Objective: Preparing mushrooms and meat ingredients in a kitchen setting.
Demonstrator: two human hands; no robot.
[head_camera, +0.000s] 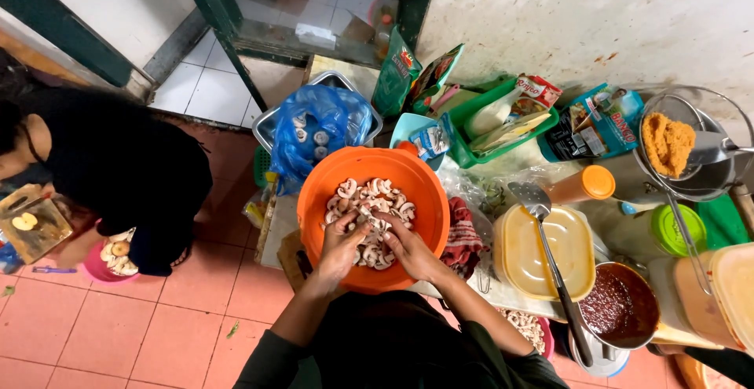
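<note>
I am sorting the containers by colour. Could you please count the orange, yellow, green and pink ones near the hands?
Orange: 2, the bowl of mushroom slices under both hands, and the bottle cap
Yellow: 1, the lidded box
Green: 2, the basket and the round lid
Pink: 1, the floor bowl
Total: 6

Soft, even indoor light with faint shadows, sharp focus at centre, and wide-angle bending toward the edges.
</note>
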